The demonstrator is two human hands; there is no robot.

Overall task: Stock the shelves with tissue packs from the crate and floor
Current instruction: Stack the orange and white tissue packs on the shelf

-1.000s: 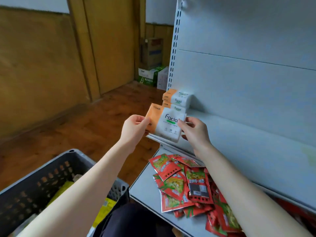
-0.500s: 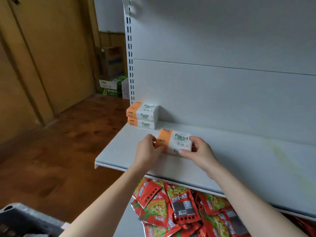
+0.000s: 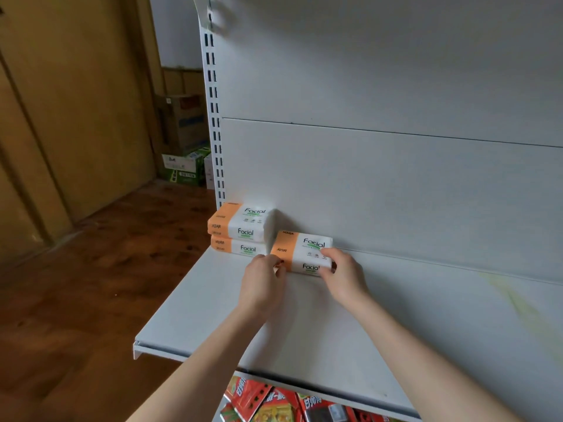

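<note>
An orange-and-white "Facial" tissue pack (image 3: 300, 249) lies flat on the white shelf (image 3: 304, 324), close to the back panel. My left hand (image 3: 263, 280) pinches its orange left end with curled fingers. My right hand (image 3: 342, 272) grips its white right end, thumb on top. Just left of it, a stack of two matching tissue packs (image 3: 240, 229) sits in the shelf's back left corner, a small gap apart from the held pack. The crate is out of view.
Red snack packets (image 3: 274, 403) lie on the lower shelf below the front edge. The slotted upright (image 3: 214, 117) bounds the shelf on the left. Cardboard boxes (image 3: 182, 123) and green-white cartons (image 3: 182, 169) stand on the wooden floor (image 3: 91, 269) behind.
Both hands carried the pack from in front of the shelf edge onto the shelf and slid it back toward the panel, beside the stack. My view rose, so the crate dropped out.
</note>
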